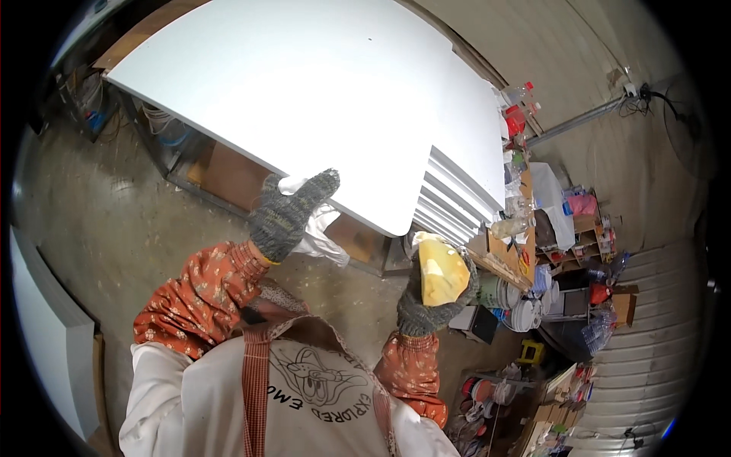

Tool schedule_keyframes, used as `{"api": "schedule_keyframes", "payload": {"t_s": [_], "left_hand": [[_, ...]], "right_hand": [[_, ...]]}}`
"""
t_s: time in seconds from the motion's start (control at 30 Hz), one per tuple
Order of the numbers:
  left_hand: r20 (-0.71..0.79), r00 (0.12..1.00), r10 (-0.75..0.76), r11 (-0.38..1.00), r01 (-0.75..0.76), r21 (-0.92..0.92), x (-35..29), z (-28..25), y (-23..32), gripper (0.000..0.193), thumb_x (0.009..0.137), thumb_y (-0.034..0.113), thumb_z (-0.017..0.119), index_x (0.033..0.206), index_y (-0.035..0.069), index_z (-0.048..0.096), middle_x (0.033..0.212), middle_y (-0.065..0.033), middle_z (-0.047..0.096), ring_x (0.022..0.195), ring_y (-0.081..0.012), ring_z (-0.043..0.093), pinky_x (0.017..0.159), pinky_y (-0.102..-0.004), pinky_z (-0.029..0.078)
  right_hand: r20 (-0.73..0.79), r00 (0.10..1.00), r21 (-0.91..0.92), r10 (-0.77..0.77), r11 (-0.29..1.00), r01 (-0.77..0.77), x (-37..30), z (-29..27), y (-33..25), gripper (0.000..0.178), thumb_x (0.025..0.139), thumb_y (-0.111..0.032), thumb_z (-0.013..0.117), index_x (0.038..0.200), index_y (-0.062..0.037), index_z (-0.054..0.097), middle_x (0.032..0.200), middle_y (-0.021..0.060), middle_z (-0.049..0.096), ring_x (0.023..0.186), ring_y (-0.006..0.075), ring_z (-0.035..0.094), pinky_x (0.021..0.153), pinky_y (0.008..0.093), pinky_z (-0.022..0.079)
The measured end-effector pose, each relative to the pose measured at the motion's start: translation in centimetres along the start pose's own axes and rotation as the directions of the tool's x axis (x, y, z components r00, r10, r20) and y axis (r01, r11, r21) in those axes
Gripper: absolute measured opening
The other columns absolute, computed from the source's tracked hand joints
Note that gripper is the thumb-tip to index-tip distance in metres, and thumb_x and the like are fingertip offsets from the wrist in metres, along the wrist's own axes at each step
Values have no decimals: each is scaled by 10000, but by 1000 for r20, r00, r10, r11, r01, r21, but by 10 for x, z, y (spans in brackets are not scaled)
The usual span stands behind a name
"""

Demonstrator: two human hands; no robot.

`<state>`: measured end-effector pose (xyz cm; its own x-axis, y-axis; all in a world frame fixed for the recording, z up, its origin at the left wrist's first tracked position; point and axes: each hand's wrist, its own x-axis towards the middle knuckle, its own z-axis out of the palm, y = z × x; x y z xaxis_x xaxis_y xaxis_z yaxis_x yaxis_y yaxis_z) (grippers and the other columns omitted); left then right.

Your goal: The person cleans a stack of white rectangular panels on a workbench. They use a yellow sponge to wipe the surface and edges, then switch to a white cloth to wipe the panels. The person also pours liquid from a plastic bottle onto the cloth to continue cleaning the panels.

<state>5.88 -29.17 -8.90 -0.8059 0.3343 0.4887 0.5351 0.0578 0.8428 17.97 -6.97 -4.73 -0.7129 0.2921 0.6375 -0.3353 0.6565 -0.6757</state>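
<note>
A large white board (320, 91) lies flat in front of me on a metal frame. My left hand (288, 213), in a grey knitted glove, is raised at the board's near edge with its fingers against that edge and a white cloth (320, 232) beneath it. My right hand (434, 293), also gloved, is closed around a yellow sponge block (442, 273), held just off the board's near right corner. Both forearms wear orange patterned sleeves.
A stack of white panels (453, 202) lies under the board at its right end. Cluttered shelves with bottles and cans (563, 228) stand to the right, with white buckets (525, 305) and a yellow stool (531, 351) on the concrete floor. Another white panel (46, 335) leans at the left.
</note>
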Motion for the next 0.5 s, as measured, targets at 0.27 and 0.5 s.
{"api": "schedule_keyframes", "payload": {"t_s": [0.27, 0.5], "left_hand": [[-50, 976, 212, 976, -214, -29, 9, -23, 11, 797, 641, 509, 754, 1205, -9, 532, 1041, -128, 651, 931, -216, 634, 827, -311, 515], [-254, 915, -314, 886, 186, -424, -83, -49, -90, 476, 917, 271, 523, 1267, -43, 448, 1236, -168, 557, 1135, -249, 545, 981, -331, 437]], "right_hand": [[281, 954, -279, -106, 942, 187, 27, -1, -29, 602, 676, -361, 779, 1164, -99, 543, 1075, 112, 601, 975, 252, 609, 961, 422, 424], [650, 715, -160, -258, 873, 460, 91, -21, -22, 567, 622, -260, 820, 1099, -54, 596, 1064, 114, 629, 1003, 282, 592, 926, 413, 430]]}}
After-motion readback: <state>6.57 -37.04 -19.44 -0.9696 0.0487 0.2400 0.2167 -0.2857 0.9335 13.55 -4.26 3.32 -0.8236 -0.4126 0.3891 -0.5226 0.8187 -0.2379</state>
